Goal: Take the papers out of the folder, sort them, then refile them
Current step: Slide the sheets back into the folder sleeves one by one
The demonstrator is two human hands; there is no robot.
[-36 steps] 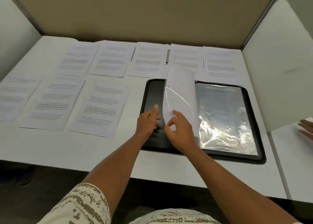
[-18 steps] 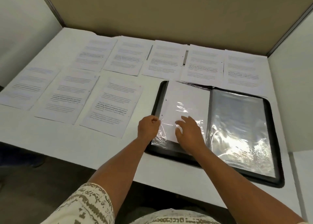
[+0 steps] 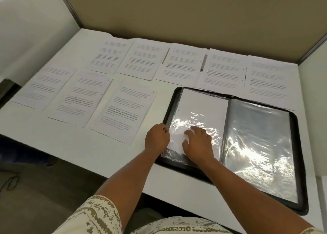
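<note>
A black folder [image 3: 173,103] lies open on the right of the white table. A clear sleeve on its left side holds a white sheet [image 3: 201,106] with its blank side up. My left hand [image 3: 156,138] is curled on that sleeve's left edge near the bottom. My right hand [image 3: 198,145] lies flat on the sleeve, fingers spread over the sheet. The right-hand sleeve [image 3: 256,136] is shiny, and no paper shows in it. Several printed sheets lie in two rows on the table, the nearest one [image 3: 123,110] just left of the folder.
The back row of sheets [image 3: 184,63] runs along a tan partition [image 3: 177,12], and its right ones tuck under the folder's far edge. White panels close both sides. A strip of bare table [image 3: 53,138] runs along the front edge.
The sleeve that stood upright a second ago has been turned over and now lies flat on the folder's left side. Both hands have settled on its lower part.
</note>
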